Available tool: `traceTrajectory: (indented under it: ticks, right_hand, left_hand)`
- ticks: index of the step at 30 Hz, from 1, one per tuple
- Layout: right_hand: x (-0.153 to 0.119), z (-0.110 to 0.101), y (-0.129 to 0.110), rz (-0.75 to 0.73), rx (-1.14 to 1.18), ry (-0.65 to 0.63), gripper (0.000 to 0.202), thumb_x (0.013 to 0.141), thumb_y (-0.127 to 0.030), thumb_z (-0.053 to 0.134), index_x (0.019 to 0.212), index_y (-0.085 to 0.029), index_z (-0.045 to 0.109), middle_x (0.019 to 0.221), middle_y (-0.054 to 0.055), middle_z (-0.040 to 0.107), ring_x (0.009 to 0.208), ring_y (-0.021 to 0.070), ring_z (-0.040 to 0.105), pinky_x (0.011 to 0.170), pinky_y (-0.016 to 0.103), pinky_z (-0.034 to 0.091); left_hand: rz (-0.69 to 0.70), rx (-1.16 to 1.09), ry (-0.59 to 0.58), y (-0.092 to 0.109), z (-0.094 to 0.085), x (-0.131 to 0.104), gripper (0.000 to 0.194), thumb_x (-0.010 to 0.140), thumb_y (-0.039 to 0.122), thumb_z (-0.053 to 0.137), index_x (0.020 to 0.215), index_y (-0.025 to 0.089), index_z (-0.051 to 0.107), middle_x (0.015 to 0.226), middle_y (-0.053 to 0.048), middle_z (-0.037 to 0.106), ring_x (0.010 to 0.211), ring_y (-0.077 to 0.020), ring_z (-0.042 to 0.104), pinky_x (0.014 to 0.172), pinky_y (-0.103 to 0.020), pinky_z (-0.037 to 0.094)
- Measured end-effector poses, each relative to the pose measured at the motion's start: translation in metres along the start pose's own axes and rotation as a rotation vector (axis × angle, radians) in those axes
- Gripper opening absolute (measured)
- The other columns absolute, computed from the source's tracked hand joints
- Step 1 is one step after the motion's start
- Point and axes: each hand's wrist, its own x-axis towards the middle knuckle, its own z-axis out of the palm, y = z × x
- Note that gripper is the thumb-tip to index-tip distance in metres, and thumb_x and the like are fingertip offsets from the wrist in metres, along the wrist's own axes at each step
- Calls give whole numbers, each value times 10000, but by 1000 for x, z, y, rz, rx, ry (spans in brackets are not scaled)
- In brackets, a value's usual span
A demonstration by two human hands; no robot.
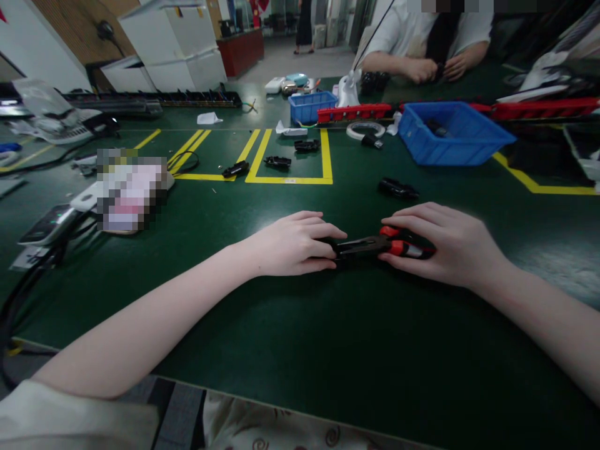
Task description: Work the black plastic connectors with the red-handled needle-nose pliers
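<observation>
Red-and-black handled pliers (368, 245) lie low over the green table, their dark jaws pointing left. My right hand (450, 247) is wrapped around the handles. At the jaw tips, my left hand (300, 245) has its fingers curled together. Something small and dark sits at those fingertips, mostly hidden; I cannot tell whether it is a separate piece or the jaw ends. Just beyond my right hand lies a black plastic part (398, 187). Farther off are similar black parts, one (307, 145) and another (278, 162) inside a yellow-taped square, and a third (235, 169) left of it.
A blue bin (457, 134) with dark pieces stands at the back right, a smaller blue bin (313, 106) behind the taped square. Red strips (354, 112) run between them. On the left are a phone (134, 197) on a stand and cables. Across the table a person handles something dark.
</observation>
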Motion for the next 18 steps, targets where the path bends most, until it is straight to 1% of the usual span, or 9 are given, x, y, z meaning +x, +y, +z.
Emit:
traceTrajectory:
  ticks: [3, 8, 12, 15, 18]
  right_hand:
    - [0, -1, 0, 0, 7, -4, 369, 860, -501, 677, 1179, -318, 649, 1093, 90, 717, 954, 345, 691, 738, 528, 591]
    - [0, 0, -1, -23, -19, -5, 378, 870, -487, 670, 1187, -284, 639, 1097, 112, 716, 948, 344, 693, 729, 520, 590]
    - [0, 0, 1, -68, -37, 25, 380, 867, -472, 681, 1181, -262, 638, 1082, 115, 717, 928, 336, 701, 700, 503, 593]
    - [1, 1, 2, -111, -46, 56, 393, 858, -465, 700, 1174, -240, 638, 1062, 118, 717, 915, 332, 706, 683, 492, 598]
    - [1, 1, 3, -114, -63, 56, 392, 873, -465, 689, 1179, -229, 625, 1064, 126, 713, 919, 327, 706, 684, 490, 602]
  left_hand:
    - [6, 4, 7, 3, -1, 1, 218, 1004, 267, 548, 1050, 219, 755, 1367, -66, 653, 1237, -222, 630, 1213, -471, 373]
    - [54, 35, 16, 1, 0, 0, 225, 998, 282, 557, 1085, 222, 756, 1346, -68, 665, 1236, -225, 629, 1215, -460, 372]
    - [95, 72, 53, -1, 0, -1, 198, 972, 227, 588, 1060, 210, 765, 1340, -85, 668, 1214, -234, 641, 1174, -456, 421]
    - [81, 94, 54, 0, 1, -1, 197, 974, 199, 572, 1038, 201, 757, 1344, -82, 664, 1212, -216, 639, 1166, -420, 431]
    - [55, 82, 53, 0, 2, -1, 199, 974, 194, 559, 1041, 200, 746, 1353, -80, 656, 1219, -213, 633, 1171, -423, 426]
